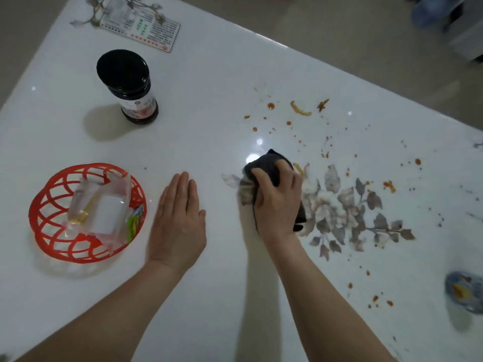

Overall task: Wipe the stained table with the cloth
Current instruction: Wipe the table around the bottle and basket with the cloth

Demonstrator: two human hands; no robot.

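Your white glossy table (222,82) fills most of the view, with a grey printed flower pattern (347,205) on its right part and another printed sprig at the far left corner. Orange-red stains (300,108) are scattered over the right half: drops and smears beyond the flower pattern, more specks along its right side, and a few near the right edge closer to you.

Your red open-lattice basket (78,246) sits on the left, near your left hand, holding clear plastic packets (102,205) and something green at its right rim. Beyond it a dark jar (128,84) with a black lid stands upright, well apart from the stains. A printed card (146,30) lies flat at the far left corner. At the right edge there is a blurred blue and yellow object (462,291); you cannot tell what it is.

Your left hand (177,220) lies flat, palm down, fingers straight and together, holding nothing, between the basket and your right hand. Your right hand (277,202) is curled over the dark cloth (269,163), fingers pressing it down onto the table at the left edge of the flower pattern. The cloth bunches out ahead of your fingers and trails out under the wrist side, just short of the nearest stains.
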